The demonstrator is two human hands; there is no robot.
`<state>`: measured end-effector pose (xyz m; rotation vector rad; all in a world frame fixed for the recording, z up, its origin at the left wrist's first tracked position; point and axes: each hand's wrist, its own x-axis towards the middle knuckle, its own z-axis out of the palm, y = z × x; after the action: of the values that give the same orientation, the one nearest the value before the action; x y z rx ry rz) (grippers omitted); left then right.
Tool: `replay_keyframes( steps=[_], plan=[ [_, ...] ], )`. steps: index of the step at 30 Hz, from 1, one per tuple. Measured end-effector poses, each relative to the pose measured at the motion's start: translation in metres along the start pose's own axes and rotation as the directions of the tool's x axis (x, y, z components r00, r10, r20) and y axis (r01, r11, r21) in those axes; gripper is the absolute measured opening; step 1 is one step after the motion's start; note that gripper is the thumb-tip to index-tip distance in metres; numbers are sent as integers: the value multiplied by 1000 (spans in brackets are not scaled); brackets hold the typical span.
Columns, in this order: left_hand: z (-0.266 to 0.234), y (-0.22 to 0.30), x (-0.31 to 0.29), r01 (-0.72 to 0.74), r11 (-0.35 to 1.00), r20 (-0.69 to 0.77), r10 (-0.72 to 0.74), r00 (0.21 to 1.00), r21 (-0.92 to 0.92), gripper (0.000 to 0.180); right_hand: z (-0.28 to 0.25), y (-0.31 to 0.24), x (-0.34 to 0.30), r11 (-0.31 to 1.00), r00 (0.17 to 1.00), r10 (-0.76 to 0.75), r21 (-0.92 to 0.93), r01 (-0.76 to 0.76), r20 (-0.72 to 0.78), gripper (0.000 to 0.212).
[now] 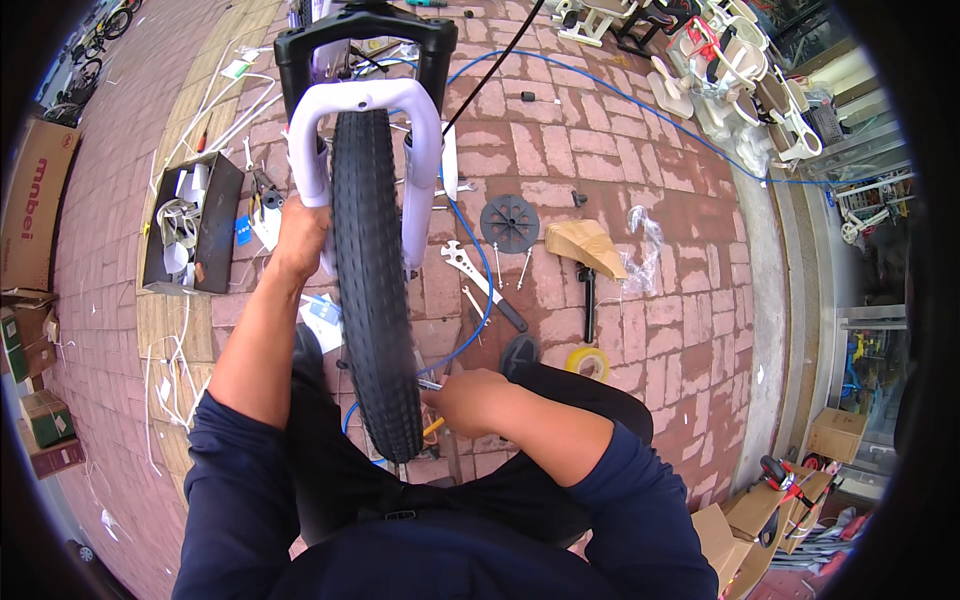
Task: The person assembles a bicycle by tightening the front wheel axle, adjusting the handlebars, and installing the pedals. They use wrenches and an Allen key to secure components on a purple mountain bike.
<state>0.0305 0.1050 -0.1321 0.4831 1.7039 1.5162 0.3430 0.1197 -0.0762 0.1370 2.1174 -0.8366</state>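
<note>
A bicycle wheel with a knobbly black tyre stands upright in front of me, between the legs of a pale lilac suspension fork. My left hand is closed around the lower left fork leg, with its fingers partly hidden behind it. Beside the tyre's near right side, my right hand is closed on a hand tool with a yellow-orange handle. A short metal piece shows at those fingers too; the tool's exact kind is hidden. Above the lilac arch sits a black fork crown.
Right of the wheel lie a large flat wrench, a black slotted disc, brown paper and yellow tape. An open box of parts stands left. A blue hose crosses the brick paving.
</note>
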Motion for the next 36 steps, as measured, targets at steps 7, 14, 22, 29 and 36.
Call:
replay_keyframes(
  steps=[7, 14, 22, 29, 36],
  plan=[
    [4, -13, 5, -62, 998, 10, 63, 998, -22, 21, -7, 25, 13, 973, 944, 232, 37, -229, -235, 39],
    [9, 2, -8, -61, 986, -41, 68, 997, 152, 18, -16, 21, 5, 975, 934, 222, 48, -217, -280, 27],
    [6, -11, -2, -101, 993, -16, 103, 995, 68, 19, -36, 43, 6, 932, 751, 356, 267, -244, -556, 23],
    [2, -24, -2, -100, 994, 4, 100, 995, 47, 26, -70, 55, -5, 961, 125, 260, 270, 67, -957, 25],
    [-5, 20, -28, -57, 809, 62, 26, 998, 585, 47, -94, 12, -13, 914, -56, 151, 118, 388, -987, 31]
  ],
)
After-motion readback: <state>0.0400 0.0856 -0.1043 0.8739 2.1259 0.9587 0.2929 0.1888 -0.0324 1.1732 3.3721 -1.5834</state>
